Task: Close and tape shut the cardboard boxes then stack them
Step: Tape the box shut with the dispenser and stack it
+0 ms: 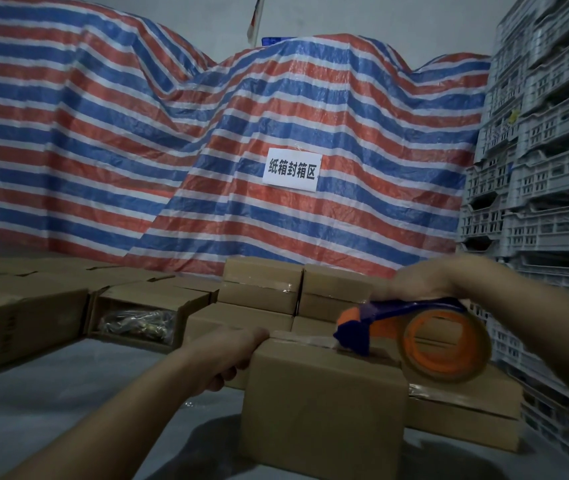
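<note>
At 6 o'clock stands a closed cardboard box. The left hand grips its left top edge at 7 o'clock; the right hand, at 4 o'clock, holds a blue-and-orange tape dispenser on its top. Beyond, toward 12, taped boxes are stacked before a striped tarp.

Matt brown cardboard box; glossy orange-and-blue plastic tape dispenser; woven, slightly shiny plastic tarpaulin; grey perforated plastic crates; white paper sign.
</note>
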